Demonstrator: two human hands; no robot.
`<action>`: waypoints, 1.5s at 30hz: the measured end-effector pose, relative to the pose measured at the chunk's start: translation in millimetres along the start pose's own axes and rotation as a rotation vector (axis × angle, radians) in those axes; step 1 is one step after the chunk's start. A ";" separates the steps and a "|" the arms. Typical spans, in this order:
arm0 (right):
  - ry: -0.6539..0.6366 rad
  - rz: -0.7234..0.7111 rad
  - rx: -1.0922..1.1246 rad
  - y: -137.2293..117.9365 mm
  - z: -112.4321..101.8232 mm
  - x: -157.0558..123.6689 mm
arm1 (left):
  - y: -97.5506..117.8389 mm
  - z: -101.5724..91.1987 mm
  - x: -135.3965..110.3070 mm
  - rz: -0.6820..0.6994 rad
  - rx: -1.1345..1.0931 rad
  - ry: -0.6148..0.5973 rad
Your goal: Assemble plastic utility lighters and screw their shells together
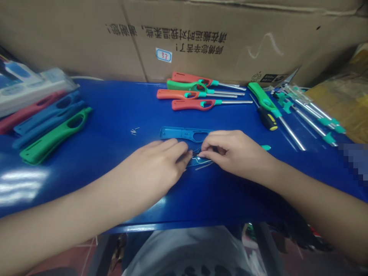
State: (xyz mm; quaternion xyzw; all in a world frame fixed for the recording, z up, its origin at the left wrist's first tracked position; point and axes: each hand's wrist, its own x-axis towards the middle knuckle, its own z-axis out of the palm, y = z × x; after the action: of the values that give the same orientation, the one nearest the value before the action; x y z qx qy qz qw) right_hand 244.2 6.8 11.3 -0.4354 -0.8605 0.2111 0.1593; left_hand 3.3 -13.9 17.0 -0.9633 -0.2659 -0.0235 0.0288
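Both hands meet over a blue lighter shell half (193, 162) lying on the table, its inside facing up and mostly covered by my fingers. My left hand (161, 163) has its fingers closed at the shell's left end. Opposite it, my right hand (235, 151) pinches at the inner parts, where a thin pale wire (202, 161) loops out; the exact grip is partly hidden. A turquoise tip (266, 147) pokes out beyond my right wrist. Just behind the hands rests a second blue shell half (176, 133), hollow side up.
Several assembled lighters (192, 104) lie at the back. A screwdriver (267, 119) touches a green lighter (263, 97), near metal lighter tubes (310, 111). Coloured shells (54, 140) and a power strip (31, 90) are left. Small screws (133, 131) lie loose before a cardboard box (86, 42).
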 end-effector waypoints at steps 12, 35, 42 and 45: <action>-0.072 -0.122 -0.079 3.4 -2.7 -2.5 | -12.8 -1.5 4.1 -0.127 -0.353 0.057; -0.160 -0.071 0.059 -6.3 -15.8 -6.9 | -14.6 -0.1 2.7 -0.054 -0.379 0.012; -0.189 -0.138 0.038 -6.5 -20.9 -9.7 | -11.4 -0.2 3.2 -0.048 -0.377 -0.007; -0.222 -0.167 0.025 -3.2 -24.1 -11.3 | -11.1 -0.8 2.6 -0.050 -0.372 -0.023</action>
State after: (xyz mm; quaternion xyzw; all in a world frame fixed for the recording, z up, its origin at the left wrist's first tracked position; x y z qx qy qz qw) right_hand 259.5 1.3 32.6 -0.3341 -0.9034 0.2547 0.0855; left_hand -0.2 -3.1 18.4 -0.9453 -0.2810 -0.0618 -0.1536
